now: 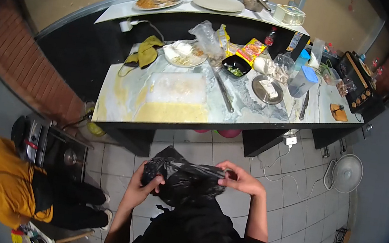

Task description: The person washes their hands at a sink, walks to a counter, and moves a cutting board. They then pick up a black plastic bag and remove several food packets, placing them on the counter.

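Both hands grip a black plastic bag held at chest height: left hand fingers clamped on its left side, right hand fingers pinching the top edge, which runs sideways between them

what the black plastic bag holds cannot be told, and its crumpled folds cover part of the left hand's fingers. the labels on the packets on the counter are too small to read. the person in the yellow top is cut off by the dark left border.
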Tool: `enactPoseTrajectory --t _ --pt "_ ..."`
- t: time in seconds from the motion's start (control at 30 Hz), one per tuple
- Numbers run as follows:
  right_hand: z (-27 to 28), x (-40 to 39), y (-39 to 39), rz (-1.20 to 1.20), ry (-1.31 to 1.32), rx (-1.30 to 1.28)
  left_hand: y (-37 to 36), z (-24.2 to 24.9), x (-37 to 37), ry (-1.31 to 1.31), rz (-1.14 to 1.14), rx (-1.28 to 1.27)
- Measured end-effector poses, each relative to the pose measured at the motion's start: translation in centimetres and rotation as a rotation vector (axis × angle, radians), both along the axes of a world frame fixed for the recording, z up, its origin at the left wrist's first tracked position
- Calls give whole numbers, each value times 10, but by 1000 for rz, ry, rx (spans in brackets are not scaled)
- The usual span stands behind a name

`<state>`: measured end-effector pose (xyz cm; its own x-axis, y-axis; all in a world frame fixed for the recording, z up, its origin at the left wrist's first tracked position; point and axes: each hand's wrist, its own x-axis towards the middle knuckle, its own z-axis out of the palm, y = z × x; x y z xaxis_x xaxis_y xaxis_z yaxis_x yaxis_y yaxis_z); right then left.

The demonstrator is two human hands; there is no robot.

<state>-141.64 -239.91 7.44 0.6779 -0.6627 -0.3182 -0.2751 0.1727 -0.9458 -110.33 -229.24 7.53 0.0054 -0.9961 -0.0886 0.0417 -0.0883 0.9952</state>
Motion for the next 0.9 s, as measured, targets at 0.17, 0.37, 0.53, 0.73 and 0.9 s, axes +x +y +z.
enactPoseTrajectory --t 0.17,0.37,0.53,0.73,0.9 --pt "-31 -10 -66 149 -178 -12 -83 9 12 87 63 -55" --pt "-27 8 -169 -164 -32 -258 -186 35 -3 36 74 -51" --pt "-6 25 -215 -195 28 -356 -255 49 -8 206 -31 -36" --pt "-18 33 -257 -284 -6 -294 -328 52 -10 507 -273 59" --pt "-1 74 -315 -401 -15 -406 -344 83 28 999 -520 107"
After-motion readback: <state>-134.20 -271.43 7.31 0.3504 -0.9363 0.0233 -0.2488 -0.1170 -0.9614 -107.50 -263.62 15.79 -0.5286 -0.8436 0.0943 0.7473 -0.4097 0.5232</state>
